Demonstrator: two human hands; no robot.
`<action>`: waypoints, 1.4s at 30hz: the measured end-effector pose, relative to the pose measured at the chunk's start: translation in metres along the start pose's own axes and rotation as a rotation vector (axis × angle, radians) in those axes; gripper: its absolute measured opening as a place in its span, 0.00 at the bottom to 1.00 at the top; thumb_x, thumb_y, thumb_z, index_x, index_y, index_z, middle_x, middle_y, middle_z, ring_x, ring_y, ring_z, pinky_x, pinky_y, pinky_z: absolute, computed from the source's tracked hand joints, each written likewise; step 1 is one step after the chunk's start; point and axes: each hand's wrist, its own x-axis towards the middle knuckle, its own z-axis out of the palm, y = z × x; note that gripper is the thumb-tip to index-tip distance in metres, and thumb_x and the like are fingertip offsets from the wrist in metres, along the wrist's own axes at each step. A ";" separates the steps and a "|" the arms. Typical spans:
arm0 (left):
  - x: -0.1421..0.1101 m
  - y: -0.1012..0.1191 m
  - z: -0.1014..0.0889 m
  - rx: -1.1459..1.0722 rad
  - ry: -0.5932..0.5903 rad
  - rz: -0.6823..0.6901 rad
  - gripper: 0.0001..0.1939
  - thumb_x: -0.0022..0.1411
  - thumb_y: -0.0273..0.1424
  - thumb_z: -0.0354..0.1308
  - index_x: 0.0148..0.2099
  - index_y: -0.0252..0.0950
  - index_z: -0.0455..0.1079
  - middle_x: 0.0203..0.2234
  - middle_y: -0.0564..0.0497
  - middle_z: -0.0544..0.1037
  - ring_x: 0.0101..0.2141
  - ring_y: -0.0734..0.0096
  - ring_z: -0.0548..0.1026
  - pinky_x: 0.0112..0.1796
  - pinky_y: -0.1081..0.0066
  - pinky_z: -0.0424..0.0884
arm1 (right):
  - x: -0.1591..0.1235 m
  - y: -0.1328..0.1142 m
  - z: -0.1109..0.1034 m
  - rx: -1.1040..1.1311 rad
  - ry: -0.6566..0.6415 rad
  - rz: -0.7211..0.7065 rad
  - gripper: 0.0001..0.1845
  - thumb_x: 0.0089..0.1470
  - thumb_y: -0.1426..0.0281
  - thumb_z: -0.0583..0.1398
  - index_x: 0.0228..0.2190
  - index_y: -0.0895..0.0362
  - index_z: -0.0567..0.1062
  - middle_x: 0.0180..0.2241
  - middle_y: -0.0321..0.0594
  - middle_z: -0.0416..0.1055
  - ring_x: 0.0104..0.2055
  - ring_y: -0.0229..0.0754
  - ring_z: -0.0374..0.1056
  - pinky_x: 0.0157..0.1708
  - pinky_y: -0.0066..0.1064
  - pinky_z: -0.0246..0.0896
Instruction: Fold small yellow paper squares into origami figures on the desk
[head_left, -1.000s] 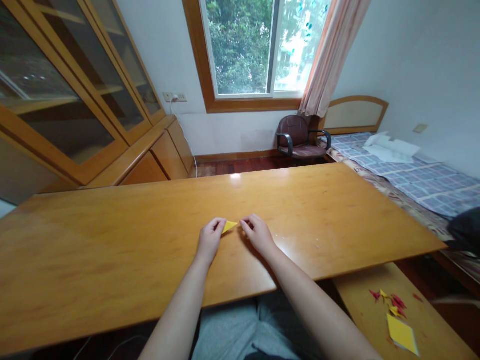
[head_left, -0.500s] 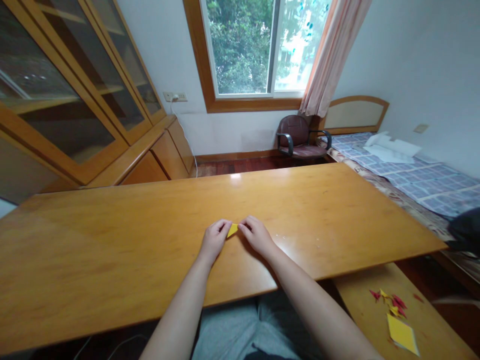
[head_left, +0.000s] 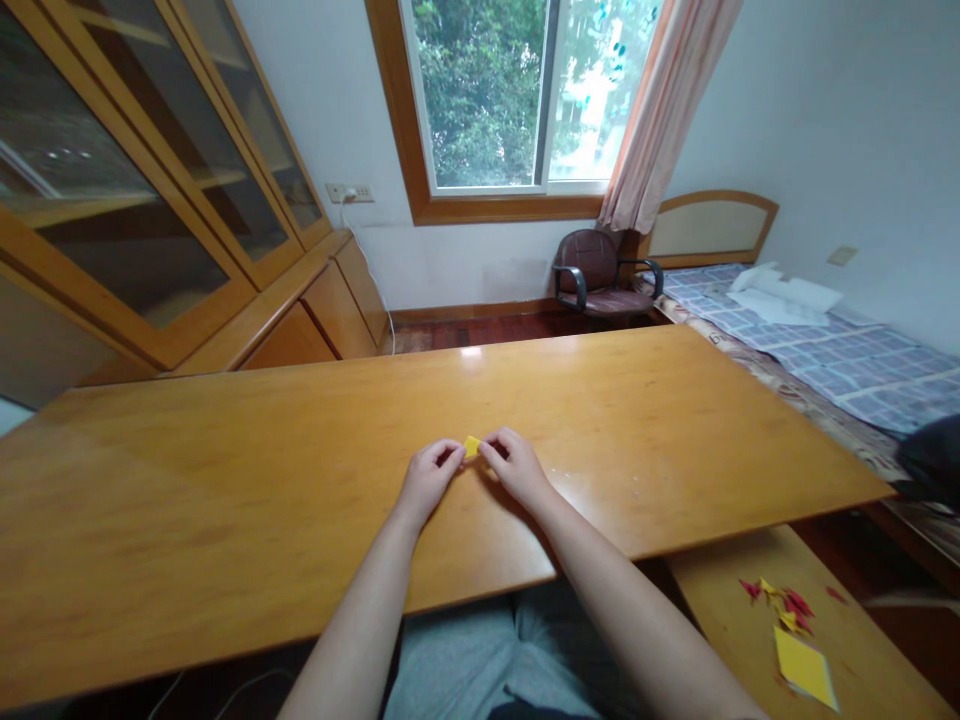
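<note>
A small folded piece of yellow paper (head_left: 472, 446) is held between my hands, just above or on the wooden table (head_left: 262, 500); which of the two I cannot tell. My left hand (head_left: 435, 475) pinches its left side between thumb and fingers. On its right side, my right hand (head_left: 514, 462) grips the edge in the same way. Parts of the paper are covered by my fingertips.
On a lower wooden surface (head_left: 720, 590) at the right lie a stack of yellow paper squares (head_left: 805, 668) and several red and yellow folded paper pieces (head_left: 796, 604). Beyond the table stand an armchair (head_left: 592, 270) and a bed (head_left: 840, 350). A glass-door cabinet (head_left: 187, 180) lines the left.
The yellow paper has shifted slightly up and to the right and shows a squarer, smaller face. My fingertips have moved with it; both hands still pinch it.
</note>
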 end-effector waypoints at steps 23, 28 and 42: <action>0.000 0.000 0.000 0.009 0.026 0.005 0.13 0.62 0.41 0.56 0.33 0.36 0.72 0.26 0.52 0.77 0.29 0.69 0.74 0.35 0.72 0.69 | 0.002 0.009 -0.006 0.256 0.124 0.191 0.13 0.55 0.61 0.59 0.27 0.57 0.73 0.26 0.37 0.69 0.31 0.41 0.64 0.33 0.30 0.58; -0.001 0.007 0.002 0.092 0.007 0.068 0.12 0.61 0.40 0.57 0.36 0.37 0.74 0.32 0.50 0.79 0.35 0.66 0.76 0.38 0.71 0.69 | 0.002 0.003 -0.007 0.253 0.072 0.172 0.13 0.55 0.61 0.60 0.27 0.58 0.74 0.27 0.37 0.70 0.33 0.41 0.65 0.35 0.30 0.59; -0.002 0.001 -0.001 -0.094 -0.009 -0.025 0.13 0.60 0.40 0.57 0.31 0.35 0.71 0.26 0.52 0.77 0.29 0.68 0.75 0.34 0.72 0.70 | 0.001 0.000 -0.007 0.242 -0.024 0.129 0.11 0.55 0.64 0.61 0.26 0.57 0.74 0.27 0.36 0.70 0.32 0.40 0.65 0.34 0.30 0.59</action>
